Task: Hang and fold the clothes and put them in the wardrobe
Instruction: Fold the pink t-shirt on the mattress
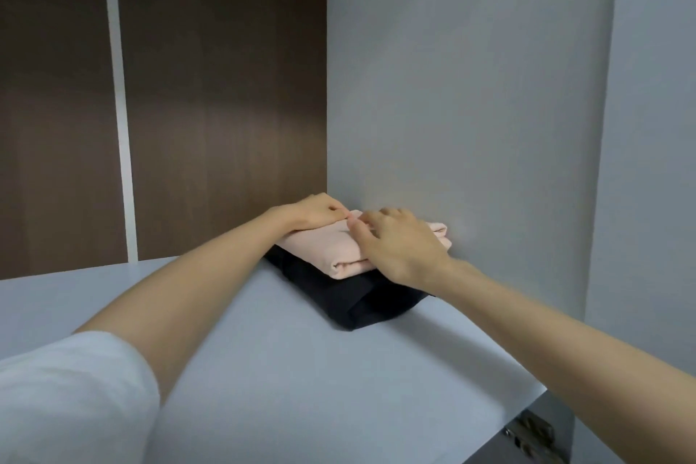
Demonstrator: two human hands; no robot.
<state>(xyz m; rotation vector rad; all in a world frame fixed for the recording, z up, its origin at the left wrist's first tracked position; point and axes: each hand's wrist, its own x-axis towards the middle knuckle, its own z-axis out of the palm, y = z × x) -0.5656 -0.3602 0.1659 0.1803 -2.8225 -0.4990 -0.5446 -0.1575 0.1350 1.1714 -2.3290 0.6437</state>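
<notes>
A folded pale pink garment [331,250] lies on top of a folded black garment [373,303], both on the white wardrobe shelf [282,369] near its right wall. My left hand [314,213] rests on the far left end of the pink garment with its fingers curled at the fabric's top edge. Over the pink garment's right part lies my right hand [399,243], fingers bent and touching the cloth. The far side of the pile is hidden behind both hands.
The shelf is bounded by a white side wall [470,105] on the right and a dark brown back panel [226,105] with a white strip. A metal door hinge [533,433] sits at the shelf's front right corner.
</notes>
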